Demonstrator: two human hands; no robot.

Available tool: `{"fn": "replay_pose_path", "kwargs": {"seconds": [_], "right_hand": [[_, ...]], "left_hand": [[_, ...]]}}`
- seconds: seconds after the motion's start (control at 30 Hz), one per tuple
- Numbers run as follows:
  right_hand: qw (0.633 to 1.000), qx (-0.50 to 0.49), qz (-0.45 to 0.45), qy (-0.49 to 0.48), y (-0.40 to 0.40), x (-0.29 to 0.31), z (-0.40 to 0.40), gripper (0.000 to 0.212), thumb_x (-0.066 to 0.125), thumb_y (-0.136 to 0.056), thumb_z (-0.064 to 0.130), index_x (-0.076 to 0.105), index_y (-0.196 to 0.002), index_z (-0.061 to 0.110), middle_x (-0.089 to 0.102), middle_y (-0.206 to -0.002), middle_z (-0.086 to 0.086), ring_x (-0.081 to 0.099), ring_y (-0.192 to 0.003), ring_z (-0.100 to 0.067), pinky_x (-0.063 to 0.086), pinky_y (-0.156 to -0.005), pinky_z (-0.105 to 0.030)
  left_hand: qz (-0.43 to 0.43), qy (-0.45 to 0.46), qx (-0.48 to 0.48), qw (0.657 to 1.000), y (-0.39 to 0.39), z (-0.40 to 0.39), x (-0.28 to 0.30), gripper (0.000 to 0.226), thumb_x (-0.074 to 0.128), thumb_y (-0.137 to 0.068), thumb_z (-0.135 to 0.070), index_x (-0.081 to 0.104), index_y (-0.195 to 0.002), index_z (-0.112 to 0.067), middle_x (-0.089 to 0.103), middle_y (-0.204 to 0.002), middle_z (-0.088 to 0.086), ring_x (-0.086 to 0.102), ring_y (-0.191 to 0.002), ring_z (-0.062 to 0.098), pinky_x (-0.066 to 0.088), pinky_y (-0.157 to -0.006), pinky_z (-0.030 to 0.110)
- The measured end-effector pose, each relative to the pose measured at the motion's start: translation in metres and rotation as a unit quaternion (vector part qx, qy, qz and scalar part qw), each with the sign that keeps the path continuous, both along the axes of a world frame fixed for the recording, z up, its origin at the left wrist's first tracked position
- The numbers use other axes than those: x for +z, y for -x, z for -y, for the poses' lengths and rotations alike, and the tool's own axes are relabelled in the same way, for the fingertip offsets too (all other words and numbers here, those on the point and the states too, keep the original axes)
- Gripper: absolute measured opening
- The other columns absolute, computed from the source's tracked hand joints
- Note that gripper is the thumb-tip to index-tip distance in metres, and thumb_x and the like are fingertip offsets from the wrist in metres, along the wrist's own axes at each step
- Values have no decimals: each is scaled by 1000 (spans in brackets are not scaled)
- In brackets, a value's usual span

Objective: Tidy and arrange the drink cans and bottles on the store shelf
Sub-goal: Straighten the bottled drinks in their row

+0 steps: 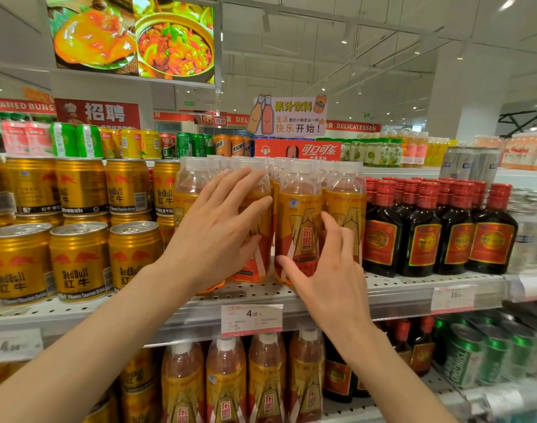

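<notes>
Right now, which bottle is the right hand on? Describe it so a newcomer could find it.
Start at the middle shelf, above the 4.20 price tag. Between the gold cans and the dark red-capped bottles stands a block of orange bottles. The one meant is in the front row, touched by the right hand; its label faces fully forward, unlike the one under the left hand.

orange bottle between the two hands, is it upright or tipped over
Upright. The orange bottle stands on its base on the shelf, cap at the top, level with its neighbours, between the left hand and right hand.

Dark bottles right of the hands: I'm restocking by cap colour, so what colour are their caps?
Red ribbed caps on the dark bottles, clearest in the head view.
</notes>
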State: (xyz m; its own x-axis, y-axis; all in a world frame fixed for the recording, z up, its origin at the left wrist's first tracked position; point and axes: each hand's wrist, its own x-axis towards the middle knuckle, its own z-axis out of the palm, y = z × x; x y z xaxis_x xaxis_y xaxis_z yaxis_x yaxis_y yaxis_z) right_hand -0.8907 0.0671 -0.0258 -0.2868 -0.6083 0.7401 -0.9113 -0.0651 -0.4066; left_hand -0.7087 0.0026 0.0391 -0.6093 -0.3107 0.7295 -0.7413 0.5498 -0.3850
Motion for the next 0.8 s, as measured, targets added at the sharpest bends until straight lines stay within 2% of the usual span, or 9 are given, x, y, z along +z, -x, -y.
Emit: {"fn": "replay_pose_path", "kwargs": {"seconds": [0.07,0.1,0.2,0.27,0.37,0.5,0.7,0.8], "right_hand": [[998,3,-50,24,2,-5,-4,90,70,-86,54,19,-156,27,45,-123,-4,58,-65,-15,53,-52,-28],[997,2,-79,23,3,-8,-5,89,70,-87,50,21,-157,28,46,-117,-3,53,-62,-13,49,-48,-25],[989,-10,-147,-2,7,-8,-6,91,68,-89,48,16,-161,29,48,-103,-1,44,-67,-9,43,-49,-22],[984,-23,-174,-14,8,-4,-3,94,66,-91,49,10,-163,28,49,-98,0,44,-70,-9,44,-51,-22],[978,-25,-205,-27,5,2,0,94,63,-93,50,4,-163,26,51,-100,-2,56,-74,-14,50,-52,-25],[974,-34,-223,-34,-2,9,3,96,65,-91,51,6,-163,26,54,-103,-3,61,-71,-16,39,-50,-23],[982,-12,-178,-60,1,6,-2,99,56,-96,54,-20,-157,35,47,-116,-4,54,-70,-14,43,-55,-23],[987,17,-147,-69,5,7,-5,101,54,-97,54,-28,-153,40,44,-120,-4,57,-71,-15,53,-60,-28]], "left_hand": [[3,17,5,1000,-5,0,-3,64,70,-84,-41,53,-141,-17,30,-161,16,23,-150,35,15,-124,52],[4,23,11,1000,-7,0,-5,66,69,-84,-44,52,-142,-17,30,-161,17,23,-150,36,15,-123,53],[10,31,26,999,-12,0,-6,73,67,-86,-50,46,-148,-18,29,-161,18,22,-151,36,14,-123,54],[12,35,29,999,-12,1,-7,75,66,-86,-52,44,-150,-19,28,-162,18,22,-151,36,12,-124,54],[15,37,24,999,-13,1,-7,77,65,-86,-54,42,-151,-19,27,-162,18,23,-151,35,11,-124,54],[19,40,28,999,-13,1,-6,77,65,-87,-55,41,-152,-20,25,-163,17,25,-150,35,9,-124,53],[22,33,30,999,-14,-1,-6,76,65,-87,-53,41,-151,-19,26,-162,18,29,-148,35,13,-123,55],[25,28,36,999,-14,-2,-6,77,65,-87,-53,41,-152,-20,26,-163,18,29,-148,35,13,-123,56]]}}
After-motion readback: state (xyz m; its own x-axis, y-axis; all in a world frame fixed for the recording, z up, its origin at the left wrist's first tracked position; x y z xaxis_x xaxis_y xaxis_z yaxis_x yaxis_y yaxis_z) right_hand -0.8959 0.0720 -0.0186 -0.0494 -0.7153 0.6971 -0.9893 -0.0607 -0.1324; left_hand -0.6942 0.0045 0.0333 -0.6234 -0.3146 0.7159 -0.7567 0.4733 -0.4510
